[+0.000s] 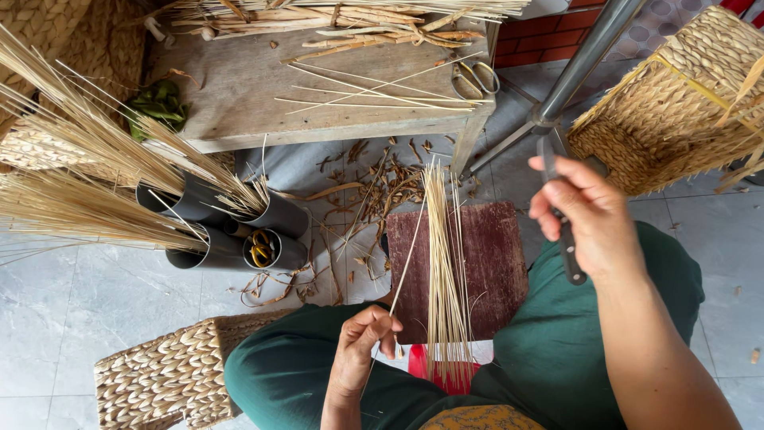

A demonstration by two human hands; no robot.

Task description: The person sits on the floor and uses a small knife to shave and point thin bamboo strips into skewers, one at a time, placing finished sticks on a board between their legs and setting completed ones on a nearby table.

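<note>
My left hand (362, 342) pinches one thin pale reed strip (407, 263) that slants up and right from my knee. Beside it, a bundle of thin straw-coloured reed strips (446, 279) lies lengthwise on a dark red-brown board (497, 263) resting across my lap. My right hand (585, 215) is raised over my right thigh and grips a knife with a dark handle (569, 255), its blade pointing up and away. I wear dark green trousers.
A low wooden bench (318, 87) ahead carries loose reeds, split stalks and scissors (475, 80). Grey tubes (239, 227) at left hold reed bundles and yellow-handled scissors. Woven baskets sit at top right (684, 111) and bottom left (159, 378). A metal leg (581, 64) slants nearby. Scraps litter the tiled floor.
</note>
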